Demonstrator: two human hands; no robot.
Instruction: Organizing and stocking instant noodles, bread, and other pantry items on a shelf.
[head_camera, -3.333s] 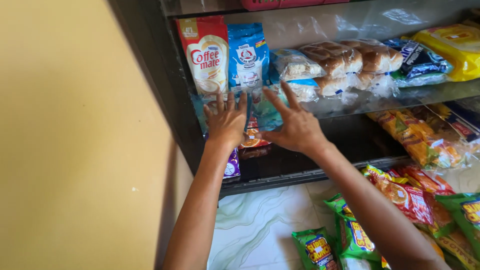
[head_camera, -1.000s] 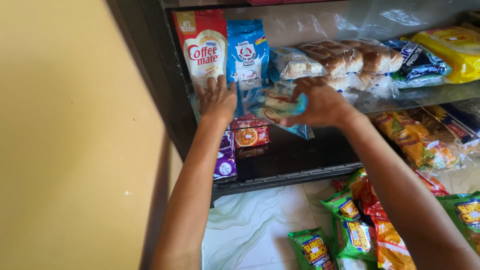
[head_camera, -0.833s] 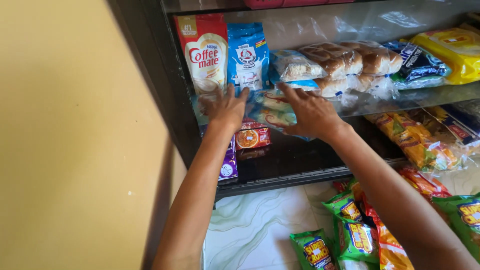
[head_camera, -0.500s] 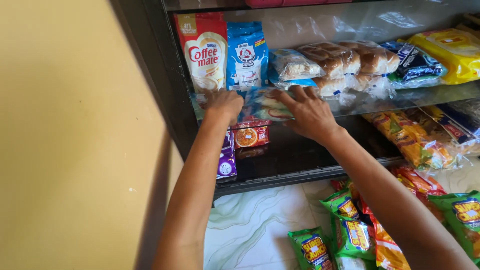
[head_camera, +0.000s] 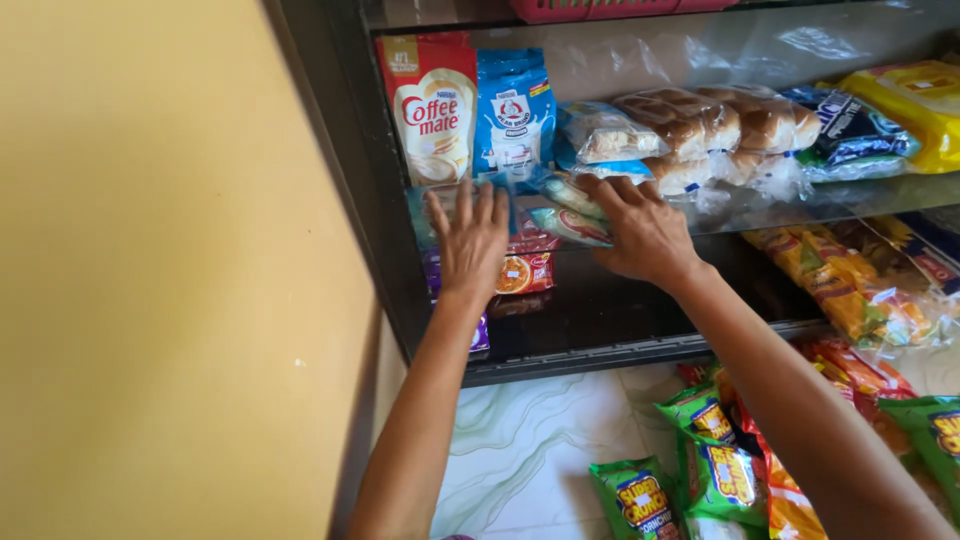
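Two bare hands work at the front edge of a glass shelf (head_camera: 850, 205) in a dark display cabinet; the left hand (head_camera: 470, 240) lies flat and open, fingers spread upward, palm against the small packets (head_camera: 520, 270) stacked under that edge; the right hand (head_camera: 640, 230) is curled loosely, fingertips hooked over the pale blue and green snack packets (head_camera: 570, 205) that lie at the shelf's lip, just left of the bagged buns (head_camera: 700, 130). Whether it truly pinches one cannot be told (the fingertips are hidden behind the film). These packets look light, soft and air-filled, with slick wrappers likely to slide on glass and on each other; their contents probably crush easily, so a gentle hold by the flat faces or the crimped end seams suits them better than a squeeze across the middle.
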